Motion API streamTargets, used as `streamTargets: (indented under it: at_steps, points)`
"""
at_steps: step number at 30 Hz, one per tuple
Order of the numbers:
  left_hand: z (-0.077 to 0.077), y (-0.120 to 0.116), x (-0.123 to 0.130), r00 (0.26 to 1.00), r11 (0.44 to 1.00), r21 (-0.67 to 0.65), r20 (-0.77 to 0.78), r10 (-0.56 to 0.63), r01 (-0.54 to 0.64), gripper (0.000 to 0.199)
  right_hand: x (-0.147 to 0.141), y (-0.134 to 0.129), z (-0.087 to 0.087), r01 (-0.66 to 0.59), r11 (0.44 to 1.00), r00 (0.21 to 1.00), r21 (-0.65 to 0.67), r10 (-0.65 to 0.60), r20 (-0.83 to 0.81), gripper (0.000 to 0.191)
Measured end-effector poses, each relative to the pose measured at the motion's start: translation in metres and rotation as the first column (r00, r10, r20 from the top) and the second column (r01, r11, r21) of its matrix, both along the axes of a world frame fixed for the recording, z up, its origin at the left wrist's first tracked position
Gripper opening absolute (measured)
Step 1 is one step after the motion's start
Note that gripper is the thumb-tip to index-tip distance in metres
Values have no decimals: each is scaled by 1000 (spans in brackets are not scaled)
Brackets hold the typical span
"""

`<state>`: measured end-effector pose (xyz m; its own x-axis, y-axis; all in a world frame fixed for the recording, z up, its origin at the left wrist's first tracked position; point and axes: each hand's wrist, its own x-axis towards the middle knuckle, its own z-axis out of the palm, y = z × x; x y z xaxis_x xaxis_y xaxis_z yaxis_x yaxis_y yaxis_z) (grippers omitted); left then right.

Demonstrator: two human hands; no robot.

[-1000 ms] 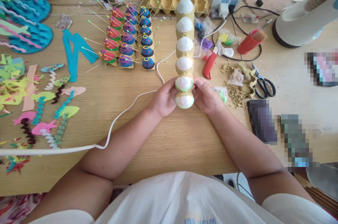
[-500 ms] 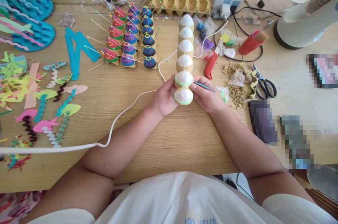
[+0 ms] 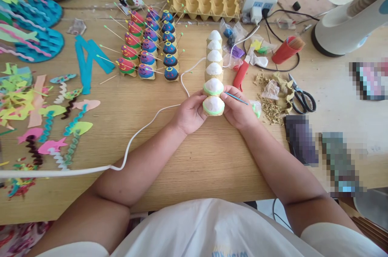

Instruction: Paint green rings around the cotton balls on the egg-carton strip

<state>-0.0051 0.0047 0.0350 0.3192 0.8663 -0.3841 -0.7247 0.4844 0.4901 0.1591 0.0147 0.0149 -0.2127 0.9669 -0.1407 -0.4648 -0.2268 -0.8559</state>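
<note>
A strip of egg carton (image 3: 214,69) with several white-topped domes points away from me over the table. Light green edging runs along the lower rims of its two nearest domes. My left hand (image 3: 191,114) grips the strip's near end from the left. On the right side, my right hand (image 3: 238,108) pinches the same end, and a thin blue stick (image 3: 236,97) lies between its thumb and fingers. The undersides of the near domes and some fingertips are hidden.
Painted carton strips (image 3: 147,43) with pins stand beyond my left hand. Scissors (image 3: 303,97), a red cutter (image 3: 241,75) and a power strip (image 3: 260,4) lie to the right. A white cable (image 3: 136,131) crosses my left forearm. Paper fish (image 3: 53,144) lie at far left.
The strip has tilted, its far end sinking toward me and its near end rising slightly. Both hands still hold it, shifted a little to the right.
</note>
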Motion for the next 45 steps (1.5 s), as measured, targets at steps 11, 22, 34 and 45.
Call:
streamTargets:
  at_steps: [11, 22, 34, 45]
  points:
    - [-6, 4, 0, 998, 999, 2, -29, 48, -48, 15, 2, 3, 1, 215, 948, 965, 235, -244, 99, 35]
    - [0, 4, 1, 996, 995, -57, -28, 81, -82, 15, 5, 3, 4, 16, 968, 1000, 249, -20, 16, 39]
    - [1, 3, -1, 999, 998, -33, 11, 50, -50, 20, 4, 6, 1, 49, 988, 989, 144, -68, 129, 45]
    - [-3, 4, 2, 996, 994, -67, -34, 81, -83, 18, 2, 4, -4, 139, 943, 979, 302, -177, 102, 38]
